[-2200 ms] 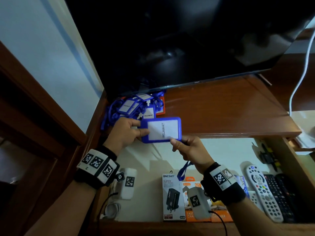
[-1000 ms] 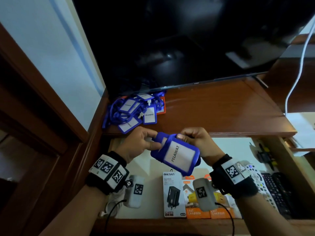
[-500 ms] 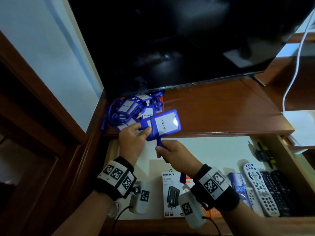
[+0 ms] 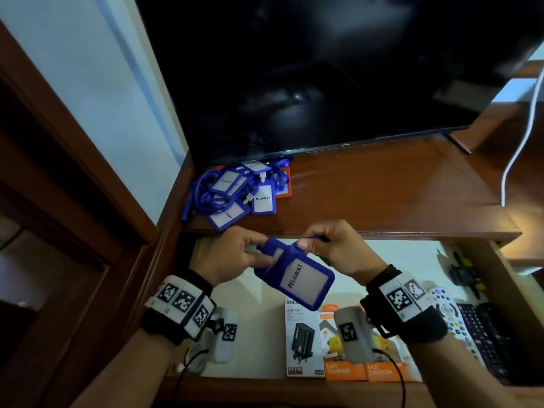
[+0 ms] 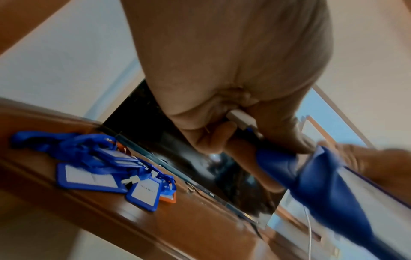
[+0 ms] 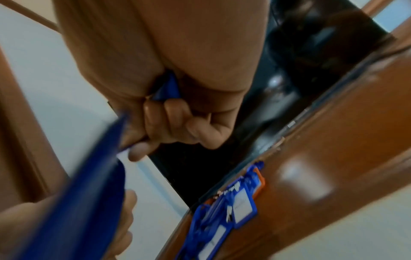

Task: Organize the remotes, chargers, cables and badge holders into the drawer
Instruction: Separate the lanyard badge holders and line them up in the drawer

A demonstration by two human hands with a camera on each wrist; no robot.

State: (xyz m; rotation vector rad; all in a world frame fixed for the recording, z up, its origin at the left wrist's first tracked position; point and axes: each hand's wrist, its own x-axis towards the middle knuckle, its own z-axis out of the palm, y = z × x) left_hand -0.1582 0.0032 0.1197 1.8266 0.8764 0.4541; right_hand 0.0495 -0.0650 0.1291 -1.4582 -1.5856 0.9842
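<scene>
A blue badge holder (image 4: pixel 300 275) marked PELAWAT hangs tilted above the open drawer (image 4: pixel 406 257), held between both hands. My left hand (image 4: pixel 235 256) pinches its clip end (image 5: pixel 242 119) and blue strap (image 5: pixel 280 163). My right hand (image 4: pixel 332 245) grips the lanyard (image 6: pixel 169 88) at the holder's top. A pile of blue badge holders (image 4: pixel 238 192) with tangled lanyards lies on the wooden shelf (image 4: pixel 382 184) at the left, under the television. Charger boxes (image 4: pixel 304 341) and remotes (image 4: pixel 450 319) lie in the drawer.
A dark television (image 4: pixel 323 69) stands on the shelf behind the pile. A white cable (image 4: pixel 521 142) hangs at the right. An orange badge holder (image 4: pixel 285 184) peeks from under the blue ones. Small black and yellow items (image 4: pixel 468 272) sit at the drawer's back right corner.
The badge holder has come down from the shelf edge to above the drawer and turned face up. My right hand rose from under it to its top end.
</scene>
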